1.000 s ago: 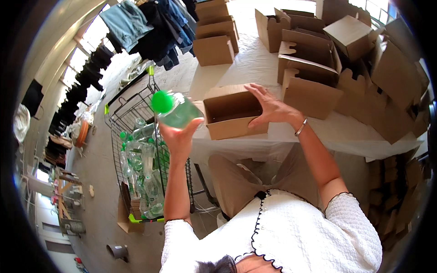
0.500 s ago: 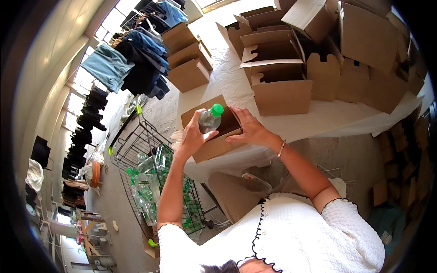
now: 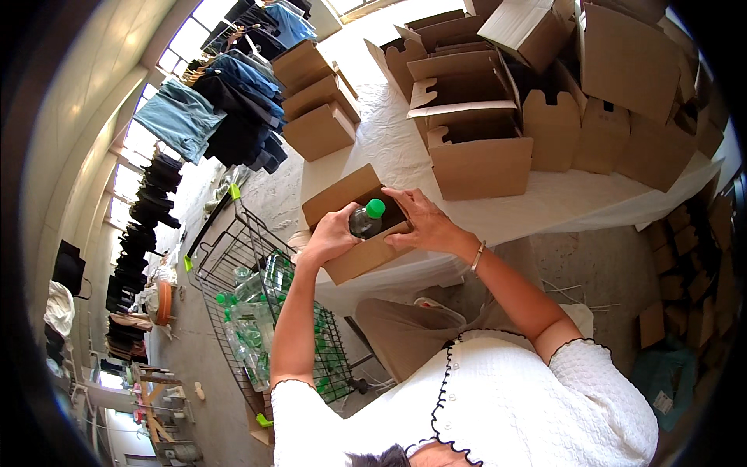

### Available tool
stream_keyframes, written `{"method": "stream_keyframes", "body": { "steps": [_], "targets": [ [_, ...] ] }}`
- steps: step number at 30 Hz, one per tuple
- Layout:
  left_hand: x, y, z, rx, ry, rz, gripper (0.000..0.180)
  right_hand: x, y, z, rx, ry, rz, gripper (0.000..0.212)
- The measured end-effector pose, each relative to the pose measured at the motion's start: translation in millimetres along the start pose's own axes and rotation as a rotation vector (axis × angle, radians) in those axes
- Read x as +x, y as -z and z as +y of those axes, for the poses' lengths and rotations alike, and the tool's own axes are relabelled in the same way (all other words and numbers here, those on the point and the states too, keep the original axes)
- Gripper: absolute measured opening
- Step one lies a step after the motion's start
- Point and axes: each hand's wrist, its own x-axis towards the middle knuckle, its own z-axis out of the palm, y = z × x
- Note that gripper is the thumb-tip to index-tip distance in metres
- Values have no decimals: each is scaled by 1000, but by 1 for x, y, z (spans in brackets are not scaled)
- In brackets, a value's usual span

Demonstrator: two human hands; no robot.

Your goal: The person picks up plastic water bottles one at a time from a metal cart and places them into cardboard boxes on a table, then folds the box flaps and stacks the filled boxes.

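Observation:
My left hand is wrapped round a clear plastic bottle with a green cap. The bottle's lower part is inside an open cardboard box at the table's near edge, and the box wall hides its base. My right hand grips the box's right end, thumb at the front edge and fingers along the far side. Its fingertips are beside the bottle but apart from it. The box's back flap stands up behind my left hand. How full the box is cannot be seen.
Left of the table stands a wire cart with several green-capped bottles. Open cardboard boxes crowd the white-covered table ahead and right. Another box group stands at its far left, near hanging clothes.
The bottle has gone lower into the box, with my left hand following it down. My right hand's fingers have shifted slightly left along the box's end.

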Motion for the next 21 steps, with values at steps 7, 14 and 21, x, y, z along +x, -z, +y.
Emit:
{"method": "stream_keyframes", "body": {
  "steps": [7,14,21],
  "targets": [
    [21,-11,0,184,8,-94,48,2,-1,2,16,48,18,97],
    [42,-23,-20,272,-13,-165,47,2,-3,5,27,15,48,96],
    [76,-66,-48,445,26,-426,41,-2,-5,0,86,-43,28,95]
  ]
}}
